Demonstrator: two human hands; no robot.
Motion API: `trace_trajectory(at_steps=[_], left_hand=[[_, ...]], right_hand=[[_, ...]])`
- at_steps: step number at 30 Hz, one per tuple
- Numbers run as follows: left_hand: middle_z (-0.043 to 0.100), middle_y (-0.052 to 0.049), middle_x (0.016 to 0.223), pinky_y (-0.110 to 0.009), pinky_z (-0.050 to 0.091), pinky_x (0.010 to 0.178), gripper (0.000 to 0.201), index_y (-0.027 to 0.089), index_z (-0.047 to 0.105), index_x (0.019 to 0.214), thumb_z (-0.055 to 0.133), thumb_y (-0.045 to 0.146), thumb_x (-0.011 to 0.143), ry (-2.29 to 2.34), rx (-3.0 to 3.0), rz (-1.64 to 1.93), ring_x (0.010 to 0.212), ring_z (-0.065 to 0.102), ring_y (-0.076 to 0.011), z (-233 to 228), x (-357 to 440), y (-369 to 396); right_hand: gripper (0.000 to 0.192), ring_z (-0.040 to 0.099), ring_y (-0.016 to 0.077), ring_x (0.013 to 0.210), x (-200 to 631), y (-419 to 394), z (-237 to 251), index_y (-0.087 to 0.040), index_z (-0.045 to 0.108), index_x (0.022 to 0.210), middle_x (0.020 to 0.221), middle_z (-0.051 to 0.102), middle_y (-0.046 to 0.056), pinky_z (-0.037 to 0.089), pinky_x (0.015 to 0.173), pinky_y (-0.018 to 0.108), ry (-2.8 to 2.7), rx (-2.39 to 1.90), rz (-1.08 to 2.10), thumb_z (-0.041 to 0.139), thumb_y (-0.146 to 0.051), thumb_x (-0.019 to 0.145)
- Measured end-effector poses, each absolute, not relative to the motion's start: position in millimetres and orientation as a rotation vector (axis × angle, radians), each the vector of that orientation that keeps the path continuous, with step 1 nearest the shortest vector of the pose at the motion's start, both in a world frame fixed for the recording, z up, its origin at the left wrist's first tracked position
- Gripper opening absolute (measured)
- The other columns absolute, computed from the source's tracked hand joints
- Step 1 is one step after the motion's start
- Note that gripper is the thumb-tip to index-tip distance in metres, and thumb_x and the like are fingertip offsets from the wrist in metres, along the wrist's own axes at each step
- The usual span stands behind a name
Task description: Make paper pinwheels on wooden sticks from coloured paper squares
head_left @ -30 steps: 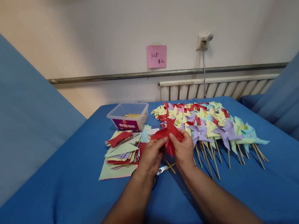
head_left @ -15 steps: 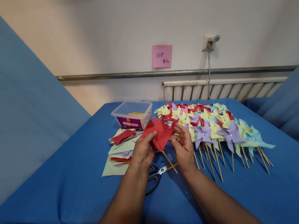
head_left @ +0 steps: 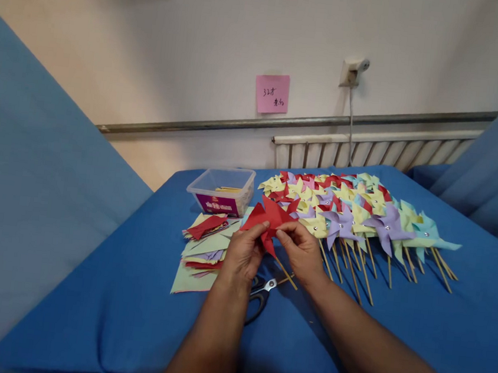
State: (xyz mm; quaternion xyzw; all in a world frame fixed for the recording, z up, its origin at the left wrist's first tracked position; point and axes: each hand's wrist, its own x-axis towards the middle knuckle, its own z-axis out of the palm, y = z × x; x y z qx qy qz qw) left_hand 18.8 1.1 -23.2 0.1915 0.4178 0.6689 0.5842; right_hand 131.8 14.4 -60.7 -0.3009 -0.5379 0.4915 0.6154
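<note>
This looks like a simple room used for handcraft work. A table with a blue cloth carries many finished paper pinwheels, a pile of cut coloured paper and scissors. Behind are a plain wall, a radiator and a pink note.

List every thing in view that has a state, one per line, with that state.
Red folded paper pinwheel: held up off the table by both hands.
Left hand: pinching the pinwheel.
Right hand: pinching the pinwheel.
Clear plastic box: open, no lid.
Black-handled scissors: lying flat on the blue cloth, partly hidden.
Finished paper pinwheels on sticks: lying overlapped in rows.
Cut paper squares: loosely stacked.
</note>
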Motion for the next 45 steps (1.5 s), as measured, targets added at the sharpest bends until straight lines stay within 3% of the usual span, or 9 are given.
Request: trace_trajectory(at_steps=[8,17,38,45], left_hand=[[0.073,-0.006,0.070,-0.026,0.052,0.068,0.022,0.009,0.073,0.072,0.082,0.012,0.053,0.987,0.479,1.543,0.063,0.066,-0.0154,-22.0,29.4,-2.0],[0.073,-0.006,0.070,-0.029,0.053,0.075,0.021,0.011,0.073,0.072,0.083,0.015,0.054,1.011,0.499,1.545,0.067,0.068,-0.0174,-24.8,29.8,0.5],[0.073,-0.005,0.070,-0.027,0.051,0.070,0.022,0.011,0.073,0.072,0.084,0.017,0.053,1.006,0.516,1.526,0.064,0.067,-0.0162,-25.4,33.0,-0.6],[0.072,-0.004,0.069,-0.026,0.051,0.068,0.019,0.013,0.072,0.068,0.085,0.017,0.054,1.010,0.518,1.536,0.063,0.066,-0.0151,-27.7,31.9,0.1]], right_hand=[[0.025,0.052,0.0119,0.062,130.8,18.1,-62.1,-0.019,0.060,0.075,0.067,0.058,-0.003,0.043,0.060,0.025,-1.054,-0.814,1.151,0.069,-0.042,0.077],[0.019,0.050,0.0111,0.056,130.1,19.0,-63.8,-0.020,0.056,0.071,0.062,0.055,-0.004,0.040,0.055,0.024,-1.153,-0.918,0.984,0.065,-0.035,0.079],[0.027,0.048,0.0113,0.055,130.1,22.1,-65.3,-0.021,0.053,0.067,0.060,0.053,-0.004,0.040,0.054,0.024,-1.105,-0.950,0.984,0.068,-0.041,0.076],[0.024,0.045,0.0107,0.054,131.9,20.4,-64.1,-0.021,0.051,0.065,0.059,0.050,-0.005,0.038,0.053,0.024,-1.207,-0.993,0.862,0.067,-0.034,0.077]])
